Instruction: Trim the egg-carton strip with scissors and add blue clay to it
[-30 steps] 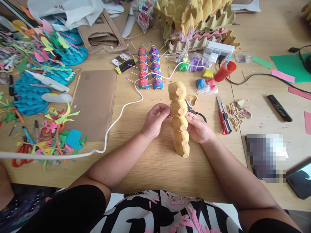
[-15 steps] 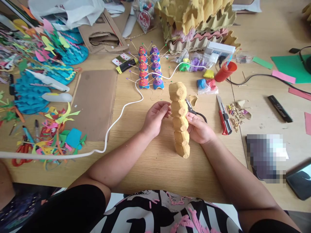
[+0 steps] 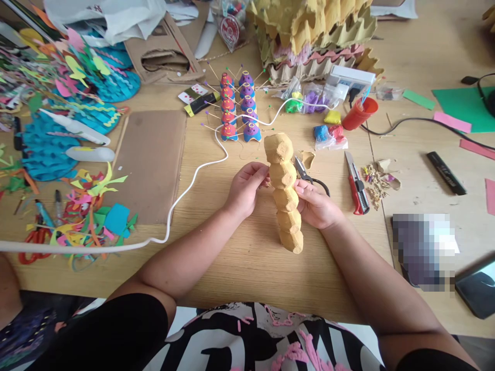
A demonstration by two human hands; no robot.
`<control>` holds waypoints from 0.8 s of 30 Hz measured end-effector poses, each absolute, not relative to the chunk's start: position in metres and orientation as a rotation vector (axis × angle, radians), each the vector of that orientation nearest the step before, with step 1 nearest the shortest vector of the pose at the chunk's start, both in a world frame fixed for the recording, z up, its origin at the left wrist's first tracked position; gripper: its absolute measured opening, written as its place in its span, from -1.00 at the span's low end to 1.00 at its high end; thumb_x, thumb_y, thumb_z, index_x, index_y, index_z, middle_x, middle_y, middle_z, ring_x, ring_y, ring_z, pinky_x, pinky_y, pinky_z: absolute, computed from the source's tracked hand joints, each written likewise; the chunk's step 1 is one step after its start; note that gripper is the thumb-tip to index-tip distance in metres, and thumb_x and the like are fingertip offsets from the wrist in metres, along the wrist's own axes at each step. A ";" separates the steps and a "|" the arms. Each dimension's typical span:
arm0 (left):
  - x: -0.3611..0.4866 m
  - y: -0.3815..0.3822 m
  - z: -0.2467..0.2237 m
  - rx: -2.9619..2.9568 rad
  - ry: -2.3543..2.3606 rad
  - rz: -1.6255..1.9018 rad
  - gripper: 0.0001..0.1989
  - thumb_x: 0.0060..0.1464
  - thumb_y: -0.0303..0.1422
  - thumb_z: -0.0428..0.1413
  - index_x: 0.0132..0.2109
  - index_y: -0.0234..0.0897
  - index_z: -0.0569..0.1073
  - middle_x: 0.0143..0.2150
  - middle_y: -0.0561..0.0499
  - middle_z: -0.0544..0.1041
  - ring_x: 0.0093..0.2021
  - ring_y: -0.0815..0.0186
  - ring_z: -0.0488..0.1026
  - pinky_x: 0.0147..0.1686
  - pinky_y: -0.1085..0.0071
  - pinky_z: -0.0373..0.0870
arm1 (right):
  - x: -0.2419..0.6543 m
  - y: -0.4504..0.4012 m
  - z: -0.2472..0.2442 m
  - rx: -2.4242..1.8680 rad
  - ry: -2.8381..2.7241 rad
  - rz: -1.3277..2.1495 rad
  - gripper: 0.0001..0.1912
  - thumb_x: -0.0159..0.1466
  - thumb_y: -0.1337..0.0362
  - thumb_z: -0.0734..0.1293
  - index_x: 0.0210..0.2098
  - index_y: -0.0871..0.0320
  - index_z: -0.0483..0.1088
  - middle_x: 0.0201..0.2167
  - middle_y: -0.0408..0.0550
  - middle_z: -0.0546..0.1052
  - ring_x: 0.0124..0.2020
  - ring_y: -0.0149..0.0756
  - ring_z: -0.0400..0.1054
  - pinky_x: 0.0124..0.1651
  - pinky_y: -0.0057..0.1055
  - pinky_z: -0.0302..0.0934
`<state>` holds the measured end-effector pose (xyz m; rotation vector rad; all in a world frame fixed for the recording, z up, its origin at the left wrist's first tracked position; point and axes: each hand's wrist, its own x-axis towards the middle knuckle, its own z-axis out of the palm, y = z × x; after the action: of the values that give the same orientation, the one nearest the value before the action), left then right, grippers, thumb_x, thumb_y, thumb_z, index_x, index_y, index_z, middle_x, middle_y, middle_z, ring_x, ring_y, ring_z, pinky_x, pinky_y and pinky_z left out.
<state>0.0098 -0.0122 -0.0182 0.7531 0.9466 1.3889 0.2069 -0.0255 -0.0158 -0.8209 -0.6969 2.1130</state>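
Note:
A yellow-tan egg carton strip (image 3: 286,200), a single row of several bumpy cups, is held up over the table with its bumps facing me. My right hand (image 3: 317,205) grips its right edge, thumb in front and the other fingers partly behind it. On the opposite side, my left hand (image 3: 247,188) is closed at the strip's left edge, its fingertips partly hidden there. Just beyond my right hand lie black-handled scissors (image 3: 305,172) and a small torn carton scrap (image 3: 308,159). Farther off stand red painted carton caterpillars (image 3: 228,105) and purple ones (image 3: 248,105), with pins for feelers.
A white cable (image 3: 197,170) crosses the table. Brown cardboard (image 3: 150,170) and paper scraps (image 3: 93,221) lie left. A red box cutter (image 3: 358,185), carton crumbs (image 3: 381,180) and a black marker box (image 3: 445,172) lie right. Egg trays (image 3: 309,31) are stacked behind a red cup (image 3: 360,114).
The top of the egg carton strip has tipped slightly to the left, uncovering more of the scissors. Both hands keep nearly the same place.

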 end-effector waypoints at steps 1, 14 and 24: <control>0.010 -0.012 -0.018 0.750 0.947 1.392 -0.47 -0.13 0.08 0.55 -0.35 -0.22 0.54 -0.42 0.11 0.53 -0.41 0.46 0.41 -0.36 0.48 0.37 | 0.207 -0.026 -0.016 -0.821 -0.693 2.114 -0.60 0.13 0.09 0.70 -0.19 0.13 0.58 -0.35 -0.15 0.64 -0.38 -0.37 0.52 -0.27 -0.44 0.47; 0.012 -0.014 -0.024 0.815 1.012 1.491 -0.49 -0.03 0.07 0.51 -0.34 -0.24 0.54 -0.43 0.11 0.50 -0.42 0.46 0.38 -0.32 0.47 0.38 | 0.207 -0.026 -0.018 -0.806 -0.726 2.097 -0.59 0.13 0.09 0.69 -0.20 0.13 0.55 -0.38 -0.15 0.61 -0.40 -0.36 0.51 -0.27 -0.43 0.48; 0.012 -0.011 -0.025 0.788 1.038 1.529 -0.51 -0.12 -0.02 0.57 -0.29 -0.22 0.54 -0.39 0.13 0.51 -0.40 0.47 0.39 -0.33 0.51 0.37 | 0.208 -0.025 -0.015 -0.778 -0.712 2.101 -0.58 0.11 0.08 0.69 -0.18 0.12 0.56 -0.36 -0.16 0.65 -0.40 -0.37 0.53 -0.29 -0.43 0.48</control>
<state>0.0125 -0.0107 -0.0253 0.7877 1.0380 1.5292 0.2085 -0.0249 -0.0150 -0.7780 -0.7120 2.1008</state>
